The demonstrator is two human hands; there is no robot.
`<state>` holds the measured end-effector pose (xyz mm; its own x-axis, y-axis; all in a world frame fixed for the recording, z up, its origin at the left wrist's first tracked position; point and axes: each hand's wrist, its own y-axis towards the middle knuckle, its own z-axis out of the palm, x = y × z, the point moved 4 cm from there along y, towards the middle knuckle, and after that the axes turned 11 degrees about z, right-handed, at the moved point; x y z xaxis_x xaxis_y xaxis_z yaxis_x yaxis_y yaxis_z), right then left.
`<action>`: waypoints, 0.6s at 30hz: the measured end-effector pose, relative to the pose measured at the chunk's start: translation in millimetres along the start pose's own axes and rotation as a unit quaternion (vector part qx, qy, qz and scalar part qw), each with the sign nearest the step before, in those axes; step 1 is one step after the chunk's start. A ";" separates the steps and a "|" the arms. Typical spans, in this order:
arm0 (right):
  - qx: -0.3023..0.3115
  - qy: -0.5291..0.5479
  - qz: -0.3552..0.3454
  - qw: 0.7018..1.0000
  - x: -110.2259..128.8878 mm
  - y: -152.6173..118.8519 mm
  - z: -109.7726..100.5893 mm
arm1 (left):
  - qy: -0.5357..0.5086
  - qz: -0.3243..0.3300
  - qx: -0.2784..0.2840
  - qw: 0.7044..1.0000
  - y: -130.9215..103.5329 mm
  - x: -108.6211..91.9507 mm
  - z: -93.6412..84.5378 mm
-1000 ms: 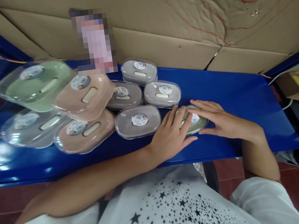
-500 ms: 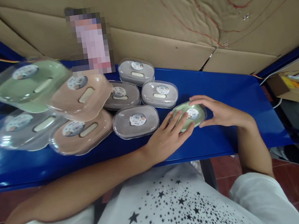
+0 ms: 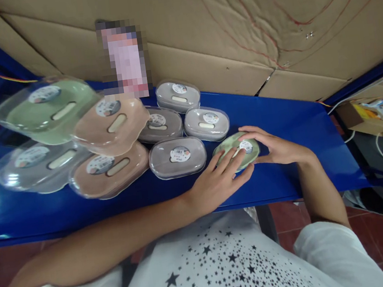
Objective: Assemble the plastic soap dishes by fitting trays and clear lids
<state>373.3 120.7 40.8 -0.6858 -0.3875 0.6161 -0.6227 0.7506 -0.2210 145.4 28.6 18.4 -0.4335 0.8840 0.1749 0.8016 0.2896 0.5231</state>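
Note:
A small pale-green oval box (image 3: 248,158) with a round printed label lies on the blue tabletop, partly hidden by my fingers. My left hand (image 3: 215,178) rests over its left and front part, fingers stretched out and spread. At the box's right end, my right hand (image 3: 276,145) grips it with the thumb at the front and the fingers at the back. Just to the left sits a grey oval box (image 3: 160,161) with a clear lid, apart from the green one. Another grey box (image 3: 206,122) stands behind my left fingers.
Stacked pink boxes (image 3: 87,181) and larger green boxes (image 3: 15,117) crowd the left. More grey boxes (image 3: 172,101) stand at the back, against a cardboard wall (image 3: 195,65). A carton (image 3: 358,121) and white cables lie beyond the right edge of the blue table (image 3: 331,158).
The view has shifted slightly, so the boxes appear a little further right and lower. Both hands stay on the green box, which is turned slightly.

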 end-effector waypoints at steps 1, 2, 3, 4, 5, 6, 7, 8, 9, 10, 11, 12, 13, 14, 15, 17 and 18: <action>0.002 -0.001 0.001 1.000 1.2 -0.8 -0.3 | 0.004 -0.009 0.003 1.000 -0.3 0.6 -1.0; 0.003 -0.001 0.004 1.000 1.7 -1.2 -0.8 | 0.009 -0.014 0.009 1.000 -0.7 1.3 -1.7; 0.004 -0.001 0.009 1.000 1.7 -1.2 -1.5 | 0.014 -0.017 0.016 1.000 -1.2 1.8 -2.1; 0.005 0.000 0.015 1.000 1.2 -0.8 -2.3 | 0.018 -0.017 0.020 0.999 -1.7 2.3 -2.6; 0.007 0.004 0.019 1.000 0.7 -0.3 -3.3 | 0.022 -0.017 0.022 0.999 -2.3 2.8 -2.9; 0.010 0.008 0.018 1.000 0.3 0.2 -4.3 | 0.024 -0.017 0.022 0.999 -2.8 3.2 -3.1; 0.015 0.013 0.015 1.000 0.2 0.5 -5.3 | 0.024 -0.020 0.021 0.999 -3.3 3.6 -3.1; 0.020 0.018 0.010 1.000 0.3 0.6 -6.4 | 0.023 -0.024 0.021 0.999 -3.8 4.1 -2.6; 0.024 0.020 0.007 0.999 0.3 0.5 -7.4 | 0.019 -0.028 0.024 0.999 -4.3 4.6 -1.8; 0.026 0.021 0.006 0.999 0.4 0.4 -8.2 | 0.015 -0.031 0.028 0.999 -4.7 4.9 -0.8; 0.028 0.022 0.008 0.999 0.4 0.1 -8.8 | 0.012 -0.033 0.033 0.999 -5.1 5.1 0.3; 0.029 0.022 0.013 0.999 0.4 -0.1 -8.9 | 0.011 -0.033 0.037 0.999 -5.4 5.2 1.3; 0.031 0.021 0.017 0.999 0.5 -0.3 -8.5 | 0.012 -0.032 0.040 0.999 -5.6 5.4 2.0; 0.031 0.020 0.018 0.999 0.8 -0.6 -7.8 | 0.013 -0.030 0.041 0.999 -5.7 5.4 2.4; 0.032 0.018 0.017 0.999 1.1 -0.9 -6.6 | 0.015 -0.028 0.040 0.999 -5.7 5.5 2.5; 0.035 0.007 0.015 0.999 1.0 -1.7 -3.7 | 0.014 -0.026 0.036 0.999 -5.7 5.9 2.5; 0.039 0.000 0.015 0.999 0.5 -2.2 -2.0 | 0.013 -0.026 0.036 0.999 -5.6 6.1 2.6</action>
<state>375.1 119.9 43.1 -0.7045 -0.3656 0.6083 -0.6291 0.7184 -0.2968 139.3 33.4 14.4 -0.4856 0.8575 0.1700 0.8045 0.3622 0.4708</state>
